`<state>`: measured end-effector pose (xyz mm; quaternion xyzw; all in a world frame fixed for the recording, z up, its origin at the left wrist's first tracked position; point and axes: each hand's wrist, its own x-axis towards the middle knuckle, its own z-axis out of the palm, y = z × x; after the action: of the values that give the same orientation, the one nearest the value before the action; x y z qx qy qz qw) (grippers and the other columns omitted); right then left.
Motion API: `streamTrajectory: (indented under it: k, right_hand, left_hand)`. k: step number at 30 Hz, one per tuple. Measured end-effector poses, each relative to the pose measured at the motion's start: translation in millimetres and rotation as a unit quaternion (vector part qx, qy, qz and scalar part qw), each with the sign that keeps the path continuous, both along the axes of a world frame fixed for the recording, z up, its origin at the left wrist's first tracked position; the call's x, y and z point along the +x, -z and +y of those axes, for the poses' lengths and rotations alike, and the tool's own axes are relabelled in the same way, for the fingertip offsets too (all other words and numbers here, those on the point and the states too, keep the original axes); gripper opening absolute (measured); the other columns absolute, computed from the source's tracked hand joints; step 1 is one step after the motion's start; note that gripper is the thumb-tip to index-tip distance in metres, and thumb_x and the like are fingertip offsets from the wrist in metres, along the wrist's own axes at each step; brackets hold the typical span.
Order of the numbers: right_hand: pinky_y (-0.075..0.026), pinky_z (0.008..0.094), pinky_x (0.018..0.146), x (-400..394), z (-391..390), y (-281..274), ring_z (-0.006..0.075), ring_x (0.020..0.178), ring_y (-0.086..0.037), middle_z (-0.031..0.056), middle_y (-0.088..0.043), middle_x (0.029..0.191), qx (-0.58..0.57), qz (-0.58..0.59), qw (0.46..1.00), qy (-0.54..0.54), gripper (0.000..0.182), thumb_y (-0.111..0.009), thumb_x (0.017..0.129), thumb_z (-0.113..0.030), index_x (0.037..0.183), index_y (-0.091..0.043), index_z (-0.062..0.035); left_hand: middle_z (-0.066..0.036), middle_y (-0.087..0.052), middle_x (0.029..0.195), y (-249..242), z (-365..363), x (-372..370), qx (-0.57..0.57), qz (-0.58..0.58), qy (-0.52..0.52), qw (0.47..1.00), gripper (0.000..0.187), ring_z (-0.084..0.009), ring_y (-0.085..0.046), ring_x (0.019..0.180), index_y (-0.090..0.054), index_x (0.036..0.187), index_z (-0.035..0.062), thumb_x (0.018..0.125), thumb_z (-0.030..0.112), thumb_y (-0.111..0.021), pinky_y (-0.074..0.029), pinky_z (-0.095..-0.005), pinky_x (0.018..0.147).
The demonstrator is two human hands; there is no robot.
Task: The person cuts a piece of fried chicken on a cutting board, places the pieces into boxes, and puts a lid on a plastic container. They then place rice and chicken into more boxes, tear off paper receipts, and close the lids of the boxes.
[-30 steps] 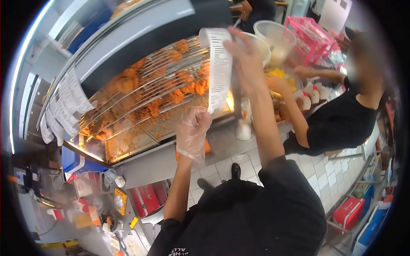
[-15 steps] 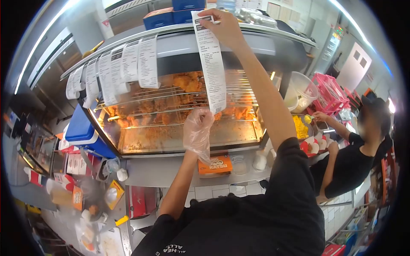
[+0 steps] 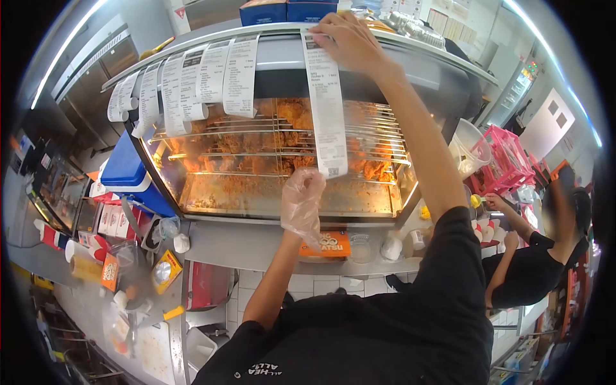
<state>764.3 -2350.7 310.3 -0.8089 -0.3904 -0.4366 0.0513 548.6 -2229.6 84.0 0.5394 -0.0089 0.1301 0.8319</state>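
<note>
My right hand (image 3: 351, 42) pinches the top of a long printed receipt (image 3: 326, 109) at the rail (image 3: 276, 29) above a heated display case. The receipt hangs down in front of the glass. Inside a clear plastic glove, my left hand (image 3: 301, 202) is closed beside the receipt's lower left corner; whether it grips anything I cannot make out. Several other receipts (image 3: 212, 77) hang from the same rail to the left. Behind the glass, fried chicken pieces (image 3: 250, 144) lie on wire racks.
An orange box (image 3: 324, 244) and a clear tub (image 3: 363, 249) stand on the counter below the case. A blue cooler (image 3: 131, 170) is at left, pink crates (image 3: 504, 157) at right. A co-worker (image 3: 536, 269) in black works at the right near red-and-white boxes.
My right hand has brought the receipt's top against the rail, among the view's shift. My left hand stays by the lower end. The co-worker's arms have moved slightly.
</note>
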Motion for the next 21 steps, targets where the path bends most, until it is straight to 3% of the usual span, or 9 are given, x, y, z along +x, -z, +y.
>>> streamTrajectory:
  k: [1, 3, 5, 7, 11, 15, 17, 21]
  right_hand:
    - [-0.04, 0.0403, 0.103, -10, 5, -8, 0.0264, 0.116, -0.053, 0.007, -0.064, 0.116, 0.0, 0.005, 1.0, -0.002, 0.028, -0.063, 0.094, -0.03, 0.113, -0.071, -0.0108]
    - [-0.047, 0.046, 0.085, -29, 14, -17, 0.0297, 0.103, -0.057, 0.0141, -0.063, 0.099, -0.091, -0.065, 0.992, 0.055, 0.022, -0.055, 0.094, -0.023, 0.092, -0.068, -0.0058]
    - [-0.047, 0.0463, 0.085, -30, 17, -15, 0.0304, 0.102, -0.057, 0.0142, -0.062, 0.097, -0.093, -0.055, 0.993, 0.056, 0.022, -0.054, 0.094, -0.022, 0.093, -0.068, -0.0059]
    - [-0.048, 0.0461, 0.086, -25, 20, -12, 0.0318, 0.1, -0.056, 0.0139, -0.062, 0.093, -0.022, -0.068, 0.997, 0.042, 0.022, -0.054, 0.093, -0.022, 0.093, -0.067, -0.0041]
    - [-0.048, 0.0461, 0.087, -26, 20, -7, 0.0318, 0.098, -0.058, 0.0151, -0.062, 0.093, -0.056, -0.13, 0.988, 0.063, 0.025, -0.054, 0.094, -0.023, 0.098, -0.064, -0.0012]
    - [-0.047, 0.0458, 0.087, -18, 26, -3, 0.0324, 0.098, -0.057, 0.0152, -0.062, 0.094, -0.102, -0.095, 0.988, 0.067, 0.023, -0.054, 0.094, -0.022, 0.099, -0.065, -0.0019]
    - [-0.047, 0.0455, 0.087, -22, 29, 0, 0.0333, 0.098, -0.056, 0.0155, -0.061, 0.094, 0.019, -0.08, 0.997, 0.011, 0.023, -0.054, 0.094, -0.021, 0.093, -0.066, -0.002]
    - [-0.047, 0.0456, 0.086, -22, 33, 1, 0.0337, 0.098, -0.056, 0.0161, -0.061, 0.095, 0.035, -0.057, 0.998, 0.019, 0.024, -0.054, 0.095, -0.022, 0.092, -0.067, -0.0023]
  left_hand:
    - [0.004, -0.055, 0.074, 1, 0, 4, -0.031, -0.015, -0.015, 0.999, 0.006, -0.0029, -0.046, 0.062, -0.065, 0.096, 0.0032, 0.092, 0.007, -0.066, -0.034, -0.0189, 0.053]
    - [0.004, -0.055, 0.073, 3, 1, 8, -0.061, -0.02, -0.033, 0.997, 0.006, -0.0023, -0.044, 0.062, -0.064, 0.095, 0.0021, 0.091, 0.005, -0.066, -0.032, -0.0188, 0.053]
    - [0.003, -0.055, 0.073, -6, 5, 10, -0.091, -0.029, -0.028, 0.995, 0.006, -0.003, -0.044, 0.061, -0.064, 0.095, 0.001, 0.091, 0.005, -0.066, -0.033, -0.0194, 0.053]
    - [0.003, -0.055, 0.072, -14, 6, 6, -0.074, 0.013, -0.047, 0.996, 0.008, -0.0035, -0.044, 0.061, -0.063, 0.096, 0.0009, 0.091, 0.006, -0.068, -0.033, -0.0198, 0.053]
    - [0.002, -0.058, 0.076, -11, 17, 13, -0.06, -0.001, -0.054, 0.997, 0.008, -0.0032, -0.047, 0.063, -0.064, 0.096, 0.0011, 0.091, 0.006, -0.068, -0.036, -0.0195, 0.055]
    - [0.0, -0.061, 0.081, -14, 27, 22, -0.051, -0.021, -0.066, 0.996, 0.009, -0.0039, -0.051, 0.068, -0.065, 0.096, -0.0003, 0.091, 0.005, -0.068, -0.04, -0.0195, 0.059]
    - [0.0, -0.062, 0.083, -16, 32, 25, -0.043, -0.019, -0.063, 0.997, 0.009, -0.0042, -0.052, 0.07, -0.065, 0.096, -0.0008, 0.09, 0.005, -0.068, -0.041, -0.0195, 0.06]
    - [0.0, -0.061, 0.082, -12, 39, 27, -0.052, -0.024, -0.056, 0.997, 0.007, -0.0043, -0.052, 0.069, -0.065, 0.095, -0.0007, 0.091, 0.004, -0.068, -0.041, -0.0191, 0.061]
